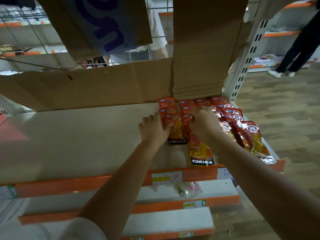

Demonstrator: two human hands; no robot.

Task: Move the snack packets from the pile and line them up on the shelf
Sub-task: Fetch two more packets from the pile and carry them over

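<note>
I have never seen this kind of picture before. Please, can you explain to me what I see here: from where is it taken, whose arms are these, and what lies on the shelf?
There is one picture, taken by a wide-angle camera worn on a person's head, looking forward and down. No robot is here; the two bare arms belong to that person. They reach over a store shelf with an orange front edge. On its right part lie red and orange snack packets, overlapping in rows; two show the word KONCHEW. The left hand rests beside one row, its thumb on a packet. The right hand lies on top of the next row, fingers bent; whether it pinches a packet I cannot tell. Brown cardboard stands behind the shelf.
</note>
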